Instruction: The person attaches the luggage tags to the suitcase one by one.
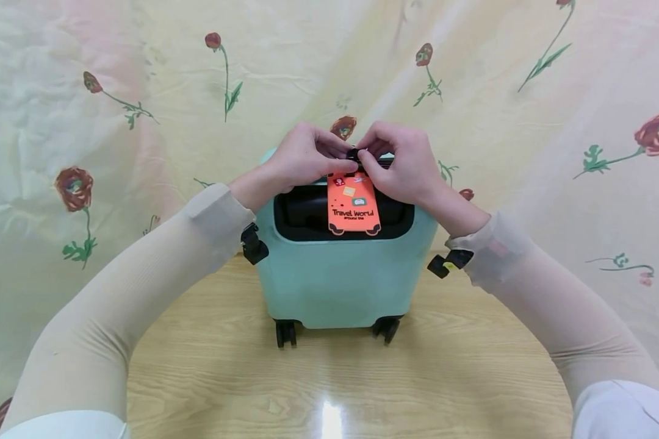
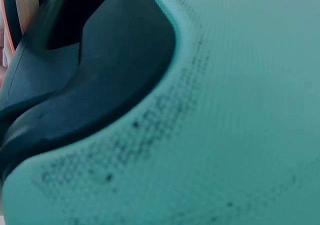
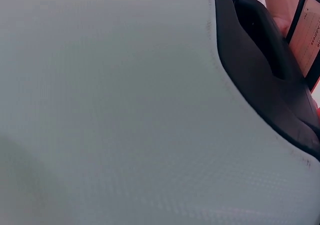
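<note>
A mint-green suitcase point(image 1: 335, 280) stands upright on its wheels. An orange luggage tag point(image 1: 354, 204) printed "Travel around the World" lies over the black handle recess point(image 1: 302, 210) on its top. My left hand point(image 1: 307, 155) and right hand point(image 1: 403, 161) meet above the tag, pinching its small black strap point(image 1: 354, 156) between thumbs and fingers. The strap's fastening is mostly covered by fingertips. In the right wrist view, the tag's back shows a printed address card point(image 3: 307, 42). The left wrist view catches only an edge of the tag point(image 2: 9, 22) beside the black handle surround point(image 2: 125, 50).
Beneath the suitcase is a light wood-grain surface point(image 1: 329, 378). A flower-patterned cloth point(image 1: 170, 79) hangs right behind it. Black caster wheels point(image 1: 286, 333) show at the suitcase's lower corners.
</note>
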`<state>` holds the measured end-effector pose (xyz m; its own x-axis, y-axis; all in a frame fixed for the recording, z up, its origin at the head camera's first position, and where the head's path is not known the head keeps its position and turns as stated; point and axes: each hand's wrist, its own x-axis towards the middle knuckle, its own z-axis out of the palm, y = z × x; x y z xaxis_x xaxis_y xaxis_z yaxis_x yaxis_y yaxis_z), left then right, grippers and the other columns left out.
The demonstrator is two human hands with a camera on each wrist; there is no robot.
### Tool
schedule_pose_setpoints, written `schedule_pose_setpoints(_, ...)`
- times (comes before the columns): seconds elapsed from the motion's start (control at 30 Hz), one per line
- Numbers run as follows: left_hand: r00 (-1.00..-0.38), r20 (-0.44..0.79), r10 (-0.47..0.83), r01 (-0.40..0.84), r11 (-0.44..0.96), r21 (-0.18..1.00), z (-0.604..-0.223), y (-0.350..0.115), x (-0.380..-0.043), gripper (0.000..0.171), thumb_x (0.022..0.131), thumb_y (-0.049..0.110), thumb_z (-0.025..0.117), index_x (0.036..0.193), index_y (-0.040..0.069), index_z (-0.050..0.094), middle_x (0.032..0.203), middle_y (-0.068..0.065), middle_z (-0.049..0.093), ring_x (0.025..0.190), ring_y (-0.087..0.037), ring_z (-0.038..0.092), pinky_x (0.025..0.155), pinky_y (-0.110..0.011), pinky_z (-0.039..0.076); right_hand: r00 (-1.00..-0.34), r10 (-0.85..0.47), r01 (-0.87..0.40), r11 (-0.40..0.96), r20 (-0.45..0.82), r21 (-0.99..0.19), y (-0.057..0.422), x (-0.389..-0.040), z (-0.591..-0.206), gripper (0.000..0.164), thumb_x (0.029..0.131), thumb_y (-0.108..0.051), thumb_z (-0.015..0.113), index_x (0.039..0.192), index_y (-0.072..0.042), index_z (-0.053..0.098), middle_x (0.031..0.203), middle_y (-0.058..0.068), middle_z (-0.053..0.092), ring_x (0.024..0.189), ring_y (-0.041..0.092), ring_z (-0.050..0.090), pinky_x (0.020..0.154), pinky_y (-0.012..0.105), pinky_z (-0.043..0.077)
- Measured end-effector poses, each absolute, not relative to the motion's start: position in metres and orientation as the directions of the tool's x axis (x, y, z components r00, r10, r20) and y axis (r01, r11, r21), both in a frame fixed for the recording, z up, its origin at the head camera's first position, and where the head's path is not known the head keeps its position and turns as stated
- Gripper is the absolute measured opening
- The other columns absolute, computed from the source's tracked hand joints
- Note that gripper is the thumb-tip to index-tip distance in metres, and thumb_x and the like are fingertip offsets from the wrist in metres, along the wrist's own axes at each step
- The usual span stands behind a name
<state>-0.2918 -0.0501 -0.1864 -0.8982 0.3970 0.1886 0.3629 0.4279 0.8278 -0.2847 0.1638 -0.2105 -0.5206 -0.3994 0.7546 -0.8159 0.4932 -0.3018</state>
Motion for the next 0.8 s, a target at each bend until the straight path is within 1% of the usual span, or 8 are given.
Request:
schedule_pose_setpoints(0.13, -0.900, 0.187, 0.395, 0.359, 0.426, 0.831, -0.1868, -0.0496, -0.2919, 0.035, 0.089, 0.023, 0.088, 0.122, 0.011, 0.081, 0.111, -0.009, 0.082, 0.093, -0.016, 0.076, 0.084, -0.028, 0.061, -0.526, -0.403, -0.807, 0.515, 0.749, -0.290, 0.1635, -0.2841, -0.2108, 0.008, 0.096, -0.006, 0.069, 0.096, -0.001, 0.075, 0.092, 0.010, 0.078, 0.078, 0.018, 0.075, 0.080, 0.013, 0.055)
schedule_pose_setpoints(0.3, -0.902, 0.184, 0.391, 0.354, 0.423, 0.834, -0.1868, -0.0497, -0.2920, 0.034, 0.090, 0.022, 0.088, 0.121, 0.011, 0.081, 0.110, -0.010, 0.081, 0.093, -0.016, 0.075, 0.083, -0.028, 0.061, -0.523, -0.410, -0.801, 0.537, 0.747, -0.266, 0.1621, -0.2835, -0.2108, 0.010, 0.097, -0.007, 0.069, 0.096, -0.001, 0.077, 0.093, 0.012, 0.078, 0.078, 0.021, 0.074, 0.080, 0.034, 0.062)
schedule_pose_setpoints(0.37, -0.902, 0.187, 0.390, 0.356, 0.423, 0.834, -0.1868, -0.0496, -0.2919, 0.034, 0.090, 0.022, 0.087, 0.121, 0.010, 0.081, 0.109, -0.010, 0.081, 0.093, -0.016, 0.075, 0.083, -0.028, 0.061, -0.513, -0.415, -0.801, 0.547, 0.752, -0.244, 0.1622, -0.2832, -0.2110, 0.011, 0.097, -0.008, 0.070, 0.096, -0.001, 0.078, 0.093, 0.013, 0.078, 0.077, 0.021, 0.073, 0.080, 0.040, 0.062)
schedule_pose_setpoints(0.43, -0.902, 0.190, 0.388, 0.358, 0.424, 0.832, -0.1868, -0.0496, -0.2916, 0.034, 0.090, 0.022, 0.087, 0.121, 0.010, 0.081, 0.109, -0.010, 0.081, 0.092, -0.016, 0.074, 0.082, -0.028, 0.061, -0.500, -0.417, -0.801, 0.556, 0.759, -0.222, 0.1625, -0.2832, -0.2110, 0.011, 0.097, -0.009, 0.071, 0.095, -0.002, 0.079, 0.093, 0.013, 0.078, 0.076, 0.021, 0.073, 0.079, 0.039, 0.062)
schedule_pose_setpoints(0.5, -0.902, 0.195, 0.387, 0.361, 0.424, 0.830, -0.1868, -0.0495, -0.2914, 0.034, 0.091, 0.023, 0.087, 0.121, 0.010, 0.081, 0.108, -0.009, 0.081, 0.092, -0.016, 0.074, 0.081, -0.027, 0.061, -0.490, -0.415, -0.800, 0.563, 0.767, -0.206, 0.1631, -0.2833, -0.2109, 0.011, 0.096, -0.010, 0.073, 0.097, -0.002, 0.081, 0.093, 0.013, 0.079, 0.076, 0.021, 0.073, 0.078, 0.034, 0.061)
schedule_pose_setpoints(0.6, -0.901, 0.200, 0.386, 0.365, 0.422, 0.830, -0.1870, -0.0493, -0.2909, 0.033, 0.091, 0.022, 0.087, 0.121, 0.010, 0.080, 0.109, -0.009, 0.080, 0.092, -0.017, 0.073, 0.080, -0.027, 0.060, -0.481, -0.417, -0.803, 0.562, 0.771, -0.197, 0.1638, -0.2836, -0.2105, 0.014, 0.096, -0.012, 0.075, 0.104, -0.003, 0.081, 0.097, 0.012, 0.080, 0.077, 0.020, 0.074, 0.078, 0.030, 0.060)
schedule_pose_setpoints(0.7, -0.900, 0.207, 0.384, 0.370, 0.418, 0.830, -0.1878, -0.0490, -0.2907, 0.033, 0.091, 0.022, 0.087, 0.120, 0.010, 0.081, 0.108, -0.009, 0.080, 0.091, -0.017, 0.073, 0.080, -0.027, 0.060, -0.477, -0.428, -0.813, 0.548, 0.768, -0.199, 0.1641, -0.2839, -0.2105, 0.015, 0.096, -0.010, 0.075, 0.107, -0.001, 0.077, 0.099, 0.012, 0.080, 0.078, 0.020, 0.075, 0.079, 0.033, 0.062)
schedule_pose_setpoints(0.8, -0.899, 0.210, 0.384, 0.372, 0.420, 0.828, -0.1893, -0.0484, -0.2905, 0.032, 0.091, 0.022, 0.087, 0.120, 0.010, 0.081, 0.107, -0.009, 0.080, 0.091, -0.017, 0.073, 0.079, -0.027, 0.060, -0.473, -0.439, -0.821, 0.535, 0.764, -0.201, 0.1647, -0.2839, -0.2113, 0.014, 0.095, -0.009, 0.075, 0.105, 0.001, 0.073, 0.097, 0.012, 0.079, 0.078, 0.020, 0.075, 0.079, 0.037, 0.064)
